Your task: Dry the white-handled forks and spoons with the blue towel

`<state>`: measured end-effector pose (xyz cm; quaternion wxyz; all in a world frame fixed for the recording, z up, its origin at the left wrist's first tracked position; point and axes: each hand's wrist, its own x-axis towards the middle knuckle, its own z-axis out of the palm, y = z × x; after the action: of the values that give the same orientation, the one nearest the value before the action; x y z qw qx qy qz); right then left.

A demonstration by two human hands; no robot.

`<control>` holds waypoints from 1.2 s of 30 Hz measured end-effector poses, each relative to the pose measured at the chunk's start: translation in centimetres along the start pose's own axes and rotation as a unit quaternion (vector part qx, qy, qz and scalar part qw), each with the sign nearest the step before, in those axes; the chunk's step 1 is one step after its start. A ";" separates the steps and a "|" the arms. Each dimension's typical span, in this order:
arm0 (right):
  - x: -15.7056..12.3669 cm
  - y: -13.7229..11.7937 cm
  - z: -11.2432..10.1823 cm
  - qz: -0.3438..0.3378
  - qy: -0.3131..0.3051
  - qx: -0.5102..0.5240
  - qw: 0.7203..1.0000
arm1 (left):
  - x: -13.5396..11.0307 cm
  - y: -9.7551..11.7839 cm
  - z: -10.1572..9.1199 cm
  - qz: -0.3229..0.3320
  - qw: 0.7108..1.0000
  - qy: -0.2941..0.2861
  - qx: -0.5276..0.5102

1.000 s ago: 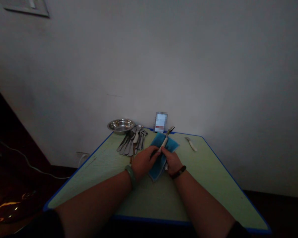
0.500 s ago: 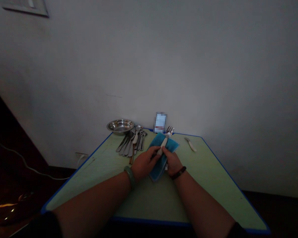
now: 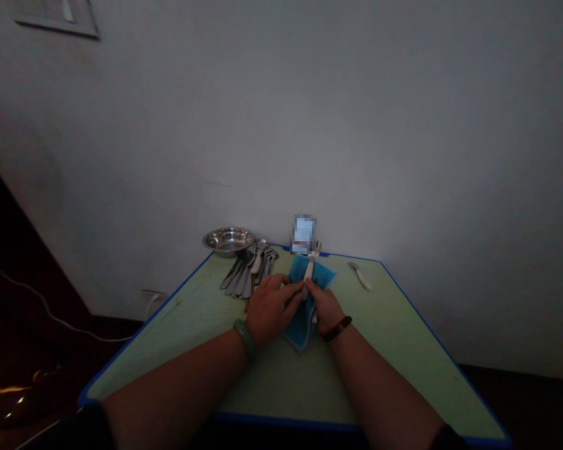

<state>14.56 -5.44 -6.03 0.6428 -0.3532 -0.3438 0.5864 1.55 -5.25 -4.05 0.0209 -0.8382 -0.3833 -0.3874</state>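
My left hand (image 3: 271,307) and my right hand (image 3: 326,306) meet over a blue cloth (image 3: 303,331) folded on the table. A white-handled fork (image 3: 309,270) stands up from the cloth, its tines pointing away from me. The fingers of both hands press close around its handle and the cloth. The lower part of the fork is hidden by the cloth and my fingers. Just left of my left hand lies a heap of steel spoons and forks (image 3: 250,274), with a wooden-handled piece among them.
A steel bowl (image 3: 228,242) sits beyond the table's far left corner. A pixelated object (image 3: 304,234) stands at the far edge. A white-handled knife (image 3: 360,275) lies at the right. The blue-edged green table (image 3: 281,384) meets a wall; a cable (image 3: 65,324) runs along the floor at left.
The fork has sunk lower and further into the cloth, so less of its handle and tines shows. My left hand has moved slightly up toward the fork.
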 end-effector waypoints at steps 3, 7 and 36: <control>-0.1 -0.1 0.2 -0.015 -0.004 -0.014 1.000 | 0.0 -0.4 0.1 -0.018 0.999 0.022 -0.019; -0.5 -0.5 0.5 -0.016 -0.018 -0.062 0.998 | 0.2 -1.1 0.2 -0.043 0.996 0.052 -0.051; -0.9 -0.3 1.2 -0.021 -0.070 -0.118 0.990 | 0.9 -2.4 0.8 -0.184 0.952 0.059 -0.239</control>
<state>13.63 -6.33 -5.14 0.5832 -0.3774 -0.4618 0.5516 0.84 -2.72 -4.58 -0.2289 -0.7094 -0.4250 -0.5135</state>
